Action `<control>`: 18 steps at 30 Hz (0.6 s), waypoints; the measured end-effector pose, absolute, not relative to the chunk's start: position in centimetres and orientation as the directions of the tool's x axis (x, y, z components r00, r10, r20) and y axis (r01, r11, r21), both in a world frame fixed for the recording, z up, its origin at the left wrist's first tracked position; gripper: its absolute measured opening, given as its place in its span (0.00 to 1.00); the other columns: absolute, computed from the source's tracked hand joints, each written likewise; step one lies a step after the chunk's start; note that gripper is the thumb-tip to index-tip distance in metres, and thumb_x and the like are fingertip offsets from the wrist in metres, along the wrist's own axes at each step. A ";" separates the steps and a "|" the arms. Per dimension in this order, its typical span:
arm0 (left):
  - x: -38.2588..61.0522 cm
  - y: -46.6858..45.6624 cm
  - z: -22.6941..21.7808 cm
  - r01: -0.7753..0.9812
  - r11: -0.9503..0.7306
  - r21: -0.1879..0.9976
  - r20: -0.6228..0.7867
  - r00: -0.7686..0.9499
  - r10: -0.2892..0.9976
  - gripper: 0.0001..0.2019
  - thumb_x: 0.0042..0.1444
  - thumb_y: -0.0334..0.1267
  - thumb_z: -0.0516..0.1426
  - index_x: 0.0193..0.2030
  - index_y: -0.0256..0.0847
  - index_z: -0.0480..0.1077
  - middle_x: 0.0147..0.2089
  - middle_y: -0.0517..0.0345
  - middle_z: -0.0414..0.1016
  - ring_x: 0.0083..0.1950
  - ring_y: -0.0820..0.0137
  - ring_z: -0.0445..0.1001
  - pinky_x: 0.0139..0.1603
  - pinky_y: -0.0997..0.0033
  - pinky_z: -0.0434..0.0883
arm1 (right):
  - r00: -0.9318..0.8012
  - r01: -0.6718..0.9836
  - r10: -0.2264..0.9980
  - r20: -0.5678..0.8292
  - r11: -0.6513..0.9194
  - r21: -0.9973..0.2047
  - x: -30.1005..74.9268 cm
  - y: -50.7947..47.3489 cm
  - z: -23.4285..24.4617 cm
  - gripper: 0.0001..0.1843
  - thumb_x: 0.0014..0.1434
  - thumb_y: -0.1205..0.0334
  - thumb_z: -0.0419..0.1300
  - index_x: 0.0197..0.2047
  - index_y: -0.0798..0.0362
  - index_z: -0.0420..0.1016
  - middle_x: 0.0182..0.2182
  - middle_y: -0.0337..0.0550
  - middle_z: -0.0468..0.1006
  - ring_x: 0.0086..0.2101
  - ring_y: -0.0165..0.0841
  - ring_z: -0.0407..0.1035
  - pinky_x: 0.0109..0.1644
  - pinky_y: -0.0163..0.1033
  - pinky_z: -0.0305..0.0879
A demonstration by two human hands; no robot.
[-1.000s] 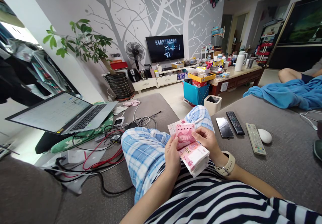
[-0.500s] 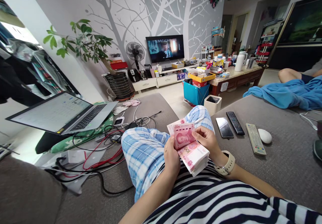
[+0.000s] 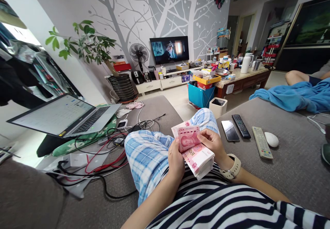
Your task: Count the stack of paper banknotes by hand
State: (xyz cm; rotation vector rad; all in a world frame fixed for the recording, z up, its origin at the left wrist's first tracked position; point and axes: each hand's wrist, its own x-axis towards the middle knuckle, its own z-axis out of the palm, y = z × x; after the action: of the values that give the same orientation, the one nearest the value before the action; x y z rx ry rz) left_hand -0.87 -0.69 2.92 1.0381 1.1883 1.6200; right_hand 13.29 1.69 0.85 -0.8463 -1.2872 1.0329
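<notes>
A thick stack of red 100 banknotes (image 3: 198,158) is held over my lap, in front of my striped shirt. My left hand (image 3: 176,157) is closed around the left side of the stack, its thumb lying on top. With thumb and fingertips, my right hand (image 3: 211,143) pinches the right edge of a raised banknote (image 3: 188,139), whose portrait side faces me. Some notes fan out behind it toward my knees. The lower part of the stack shows its layered white edges. The fingers beneath the notes are hidden.
On the grey sofa to my right lie a phone (image 3: 230,130), a black remote (image 3: 241,126), a beige remote (image 3: 262,142) and a white mouse (image 3: 271,139). A laptop (image 3: 90,121) and tangled cables (image 3: 108,167) are on my left. Another person's bent leg (image 3: 297,77) is at far right.
</notes>
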 end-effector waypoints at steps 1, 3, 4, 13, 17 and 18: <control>-0.9 -0.7 2.9 -0.162 -0.183 0.970 0.132 -0.285 0.950 0.13 0.55 0.40 0.52 0.27 0.39 0.74 0.34 0.51 0.77 0.37 0.63 0.72 0.41 0.66 0.70 | -0.013 -0.129 0.940 0.341 0.337 -0.933 13.3 1.7 0.9 0.15 0.54 0.49 0.63 0.28 0.52 0.71 0.23 0.37 0.70 0.24 0.30 0.62 0.27 0.35 0.57; -1.0 -0.7 2.9 -0.156 -0.192 0.969 0.143 -0.281 0.949 0.12 0.55 0.39 0.52 0.27 0.39 0.74 0.35 0.50 0.77 0.38 0.63 0.72 0.42 0.66 0.70 | -0.013 -0.138 0.939 0.342 0.338 -0.931 13.3 1.6 1.0 0.15 0.54 0.49 0.63 0.28 0.52 0.71 0.23 0.37 0.70 0.24 0.29 0.62 0.28 0.35 0.57; -1.0 -0.7 2.8 -0.143 -0.204 0.968 0.158 -0.281 0.947 0.11 0.55 0.39 0.53 0.28 0.39 0.74 0.35 0.50 0.77 0.39 0.62 0.72 0.43 0.66 0.70 | -0.014 -0.149 0.940 0.342 0.336 -0.930 13.3 1.6 1.0 0.14 0.54 0.50 0.64 0.28 0.52 0.71 0.23 0.37 0.70 0.24 0.29 0.61 0.28 0.35 0.57; -1.7 -0.1 1.1 0.035 -0.291 0.956 0.288 -0.291 0.912 0.08 0.52 0.34 0.55 0.33 0.40 0.77 0.40 0.49 0.78 0.46 0.59 0.72 0.51 0.60 0.67 | -0.017 -0.173 0.944 0.328 0.320 -0.931 13.3 1.6 0.9 0.15 0.53 0.49 0.65 0.28 0.52 0.72 0.23 0.37 0.70 0.24 0.29 0.62 0.28 0.35 0.58; -1.8 0.1 0.9 0.082 -0.276 0.958 0.288 -0.293 0.912 0.08 0.53 0.35 0.55 0.31 0.41 0.78 0.41 0.49 0.79 0.48 0.59 0.72 0.56 0.59 0.64 | -0.006 -0.196 0.941 0.339 0.332 -0.923 13.2 1.7 0.9 0.16 0.54 0.48 0.64 0.27 0.52 0.71 0.21 0.36 0.70 0.23 0.29 0.60 0.27 0.35 0.57; -1.7 0.1 0.9 0.050 -0.260 0.964 0.262 -0.309 0.914 0.09 0.54 0.37 0.55 0.31 0.40 0.77 0.40 0.49 0.79 0.47 0.59 0.72 0.55 0.60 0.65 | -0.005 -0.217 0.938 0.348 0.338 -0.916 13.2 1.7 0.9 0.17 0.56 0.47 0.62 0.27 0.52 0.70 0.20 0.36 0.69 0.22 0.28 0.60 0.27 0.35 0.57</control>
State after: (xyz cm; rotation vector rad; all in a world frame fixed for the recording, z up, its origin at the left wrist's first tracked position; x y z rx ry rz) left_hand -1.67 0.15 0.92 1.2450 1.3096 1.6467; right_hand 13.23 1.68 0.86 -0.7755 -1.2283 1.0717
